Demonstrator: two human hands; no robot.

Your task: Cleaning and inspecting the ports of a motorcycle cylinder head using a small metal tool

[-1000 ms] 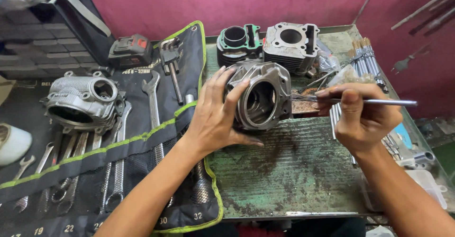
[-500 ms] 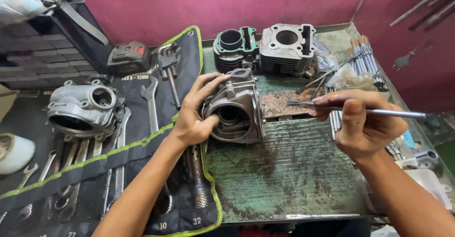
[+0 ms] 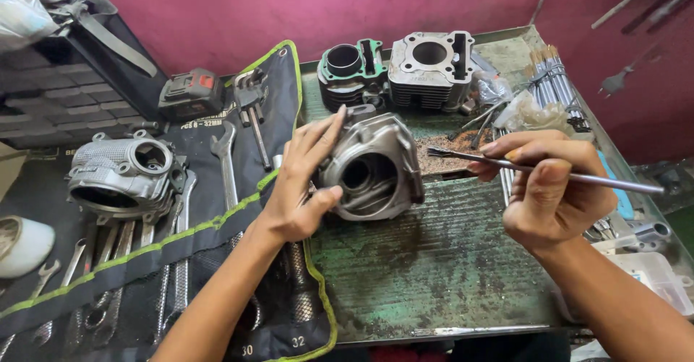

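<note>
Left hand [image 3: 300,188] — grip clasped around engine cylinder [image 3: 376,170] on counter [image 3: 434,261]; right hand [image 3: 549,192] — grip pinching thin paintbrush [image 3: 542,172].

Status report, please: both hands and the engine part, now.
Left hand grips grey engine cylinder, tilted on green tray. Right hand holds thin brush, tip beside the cylinder. Nothing between them.

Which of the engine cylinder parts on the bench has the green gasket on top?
The dark cylinder block at the back, left of the lighter silver block. Only it has a green gasket on top; the casting in the left hand shows none.
</note>
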